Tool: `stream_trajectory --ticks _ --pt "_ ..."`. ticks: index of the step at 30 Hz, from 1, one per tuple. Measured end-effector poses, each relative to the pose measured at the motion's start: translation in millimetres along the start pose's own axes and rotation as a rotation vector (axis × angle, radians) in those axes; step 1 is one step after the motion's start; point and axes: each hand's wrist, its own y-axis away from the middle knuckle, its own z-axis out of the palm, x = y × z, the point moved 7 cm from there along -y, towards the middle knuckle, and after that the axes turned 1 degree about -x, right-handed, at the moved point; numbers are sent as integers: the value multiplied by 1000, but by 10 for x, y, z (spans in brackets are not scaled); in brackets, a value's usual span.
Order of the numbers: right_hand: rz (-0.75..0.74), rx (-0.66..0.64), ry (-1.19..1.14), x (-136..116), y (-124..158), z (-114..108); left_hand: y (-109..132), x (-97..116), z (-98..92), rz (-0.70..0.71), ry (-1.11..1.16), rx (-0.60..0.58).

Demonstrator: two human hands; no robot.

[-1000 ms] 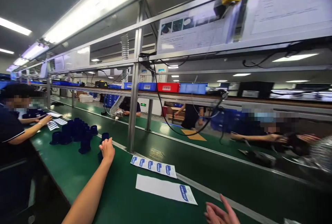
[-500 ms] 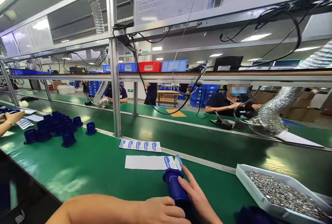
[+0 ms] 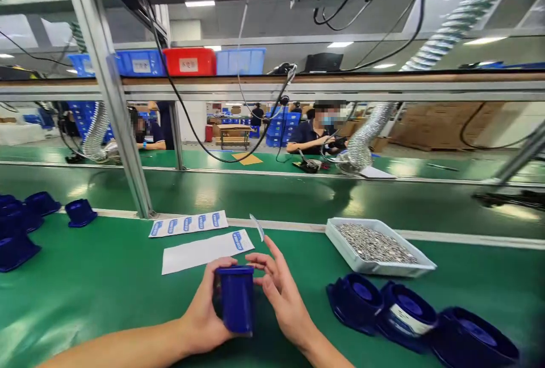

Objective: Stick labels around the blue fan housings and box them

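My left hand (image 3: 203, 316) is closed around a dark blue plastic cup-shaped part (image 3: 237, 302), held upright above the green bench. My right hand (image 3: 286, 301) is just right of the part, its fingers apart. A small sticker label (image 3: 257, 228) clings to the tip of its raised index finger. Whether the other right fingers touch the part, I cannot tell. Behind my hands lies a white backing strip (image 3: 191, 254) with one blue-and-white label at its right end. Beyond it is another label sheet (image 3: 189, 224) with several labels.
At the right, a white tray (image 3: 336, 238) holds many small metal pieces. Several blue parts (image 3: 360, 300) stand in front of it, one bearing a label (image 3: 404, 321). More blue parts (image 3: 80, 213) are at the left. A metal post (image 3: 114, 107) rises behind; co-workers sit across.
The view has swung right and down. My left hand has moved from the part's lower end to its side, and the part now stands upright. The label on my right index finger is lifted away.
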Motion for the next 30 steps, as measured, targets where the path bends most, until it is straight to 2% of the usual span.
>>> stream_trajectory --ticks 3,5,12,17,19,21,23,24,25,28,30 --pt "-54 74 23 -41 -20 -157 38 81 -56 72 67 44" --pt "-50 72 39 -29 -22 -182 57 108 -36 115 65 36" --pt "-22 -57 97 43 26 -36 47 81 -3 144 82 5" --pt "9 -65 139 48 29 -68 10 152 -5 114 96 -25" --pt "86 -135 176 84 19 -91 -7 212 -23 122 77 -8" --pt "159 -274 264 134 19 -82 -31 251 -64 104 62 28" --pt "148 -314 377 136 -4 -117 -64 257 -110 63 24 47" --pt "105 -252 426 104 -35 -170 -84 248 -139 40 -3 53" --pt "44 -128 468 46 -69 -251 -106 231 -171 16 -34 60" --pt "-163 318 582 -199 -61 -492 -170 172 -285 -24 -136 94" --pt "-250 431 618 -321 -21 -524 -205 153 -344 -10 -201 112"
